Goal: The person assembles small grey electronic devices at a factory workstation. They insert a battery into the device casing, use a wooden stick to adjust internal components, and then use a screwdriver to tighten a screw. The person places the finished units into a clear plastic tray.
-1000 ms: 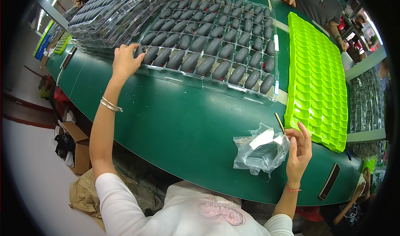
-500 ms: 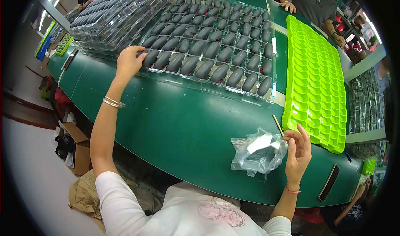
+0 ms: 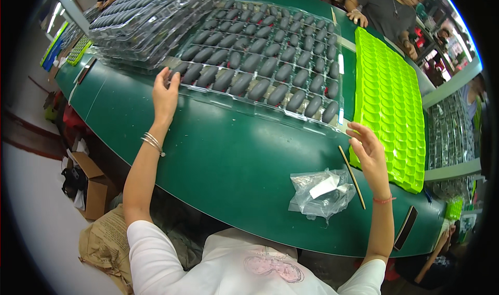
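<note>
We note gray oval pieces (image 3: 259,89) seated in the clear tray (image 3: 283,116); left hand (image 3: 165,96) at the tray's near-left corner, whether clamped we cannot tell; right hand (image 3: 372,155), thumb and fingers apart, by its near-right corner

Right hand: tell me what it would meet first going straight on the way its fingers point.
Likely the near right corner of the clear tray, just ahead of the right hand; depth is unclear, so it might pass above.

A cardboard box (image 3: 96,197) stands near a crumpled brown sack (image 3: 105,243).
</note>
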`<state>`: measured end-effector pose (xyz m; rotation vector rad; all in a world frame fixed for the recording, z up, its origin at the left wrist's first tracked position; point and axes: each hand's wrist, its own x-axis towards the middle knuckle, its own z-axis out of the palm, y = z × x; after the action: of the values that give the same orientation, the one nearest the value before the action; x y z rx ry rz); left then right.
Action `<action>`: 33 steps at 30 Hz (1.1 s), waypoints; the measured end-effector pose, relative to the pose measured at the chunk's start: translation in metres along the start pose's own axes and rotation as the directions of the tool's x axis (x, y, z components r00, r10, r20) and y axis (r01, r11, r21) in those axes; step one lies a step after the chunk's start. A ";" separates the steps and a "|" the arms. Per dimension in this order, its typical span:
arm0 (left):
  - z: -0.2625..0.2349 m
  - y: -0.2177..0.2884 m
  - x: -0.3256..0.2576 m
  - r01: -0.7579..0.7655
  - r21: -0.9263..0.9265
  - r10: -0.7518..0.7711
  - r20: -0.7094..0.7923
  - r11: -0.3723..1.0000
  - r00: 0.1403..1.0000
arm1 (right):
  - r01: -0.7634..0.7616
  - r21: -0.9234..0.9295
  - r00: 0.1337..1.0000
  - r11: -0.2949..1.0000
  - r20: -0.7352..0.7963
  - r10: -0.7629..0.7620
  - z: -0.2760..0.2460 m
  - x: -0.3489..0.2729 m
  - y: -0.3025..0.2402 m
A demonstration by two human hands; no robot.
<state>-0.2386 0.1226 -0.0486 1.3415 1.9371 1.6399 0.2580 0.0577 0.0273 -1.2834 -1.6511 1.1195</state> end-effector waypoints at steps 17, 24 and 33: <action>-0.023 0.016 -0.009 0.144 -0.390 -0.104 0.122 0.909 0.987 | -0.407 0.374 0.906 0.834 0.047 0.421 -0.001 0.109 0.008; -0.025 0.008 -0.001 0.179 -0.355 -0.151 0.107 0.918 0.983 | -0.435 0.416 0.895 0.798 0.100 0.435 -0.011 0.108 0.017; -0.025 -0.008 0.016 0.090 -0.184 -0.069 0.118 0.979 0.991 | -0.426 0.653 0.898 0.626 0.223 0.379 0.006 0.093 -0.002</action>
<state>-0.2685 0.1199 -0.0420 1.2375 1.7024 1.6283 0.2318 0.1466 0.0311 -1.1184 -0.8051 1.8492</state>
